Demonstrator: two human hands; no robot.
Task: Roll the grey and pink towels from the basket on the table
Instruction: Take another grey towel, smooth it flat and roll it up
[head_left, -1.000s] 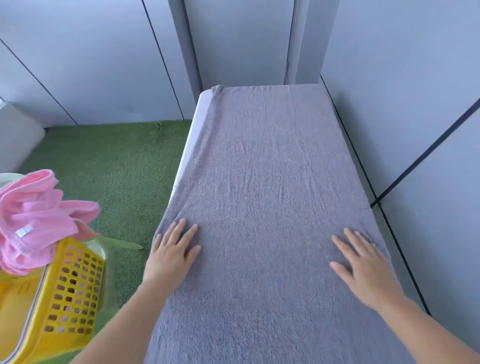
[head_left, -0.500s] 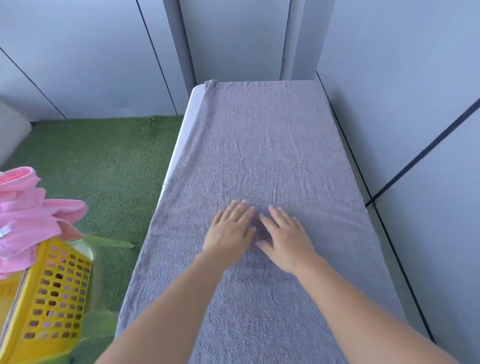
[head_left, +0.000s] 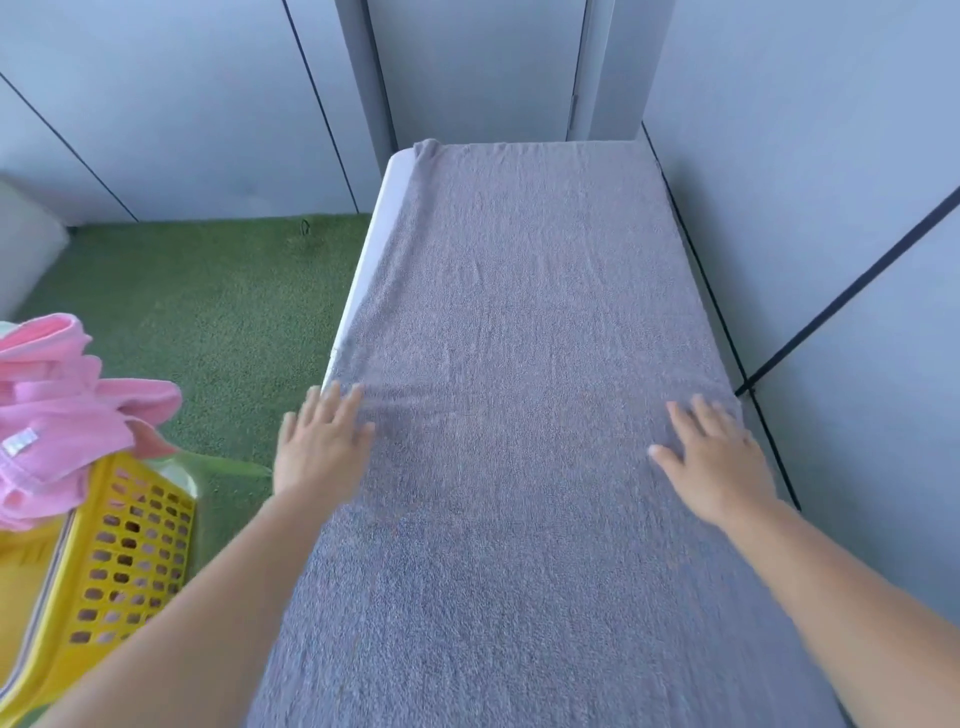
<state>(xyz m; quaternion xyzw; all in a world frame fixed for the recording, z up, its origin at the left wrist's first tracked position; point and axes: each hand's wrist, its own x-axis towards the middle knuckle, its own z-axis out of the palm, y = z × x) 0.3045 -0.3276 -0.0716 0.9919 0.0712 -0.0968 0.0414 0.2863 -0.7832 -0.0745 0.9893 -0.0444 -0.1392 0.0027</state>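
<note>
The grey towel (head_left: 524, 364) lies spread lengthwise over the narrow table (head_left: 375, 244), leaving only a white strip bare at far left. The left hand (head_left: 319, 447) and right hand (head_left: 714, 462) press flat at its side edges, fingers straight, gripping nothing, probably smoothing it for rolling. A wall (head_left: 831, 208) crowds the right side. The pink towel (head_left: 62, 415) sits in the yellow basket (head_left: 119, 561), near left.

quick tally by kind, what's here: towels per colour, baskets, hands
grey towel: 1
pink towel bundle: 1 (cannot tell whether it is more than one towel)
yellow basket: 1
hands: 2, left hand and right hand
total: 5
</note>
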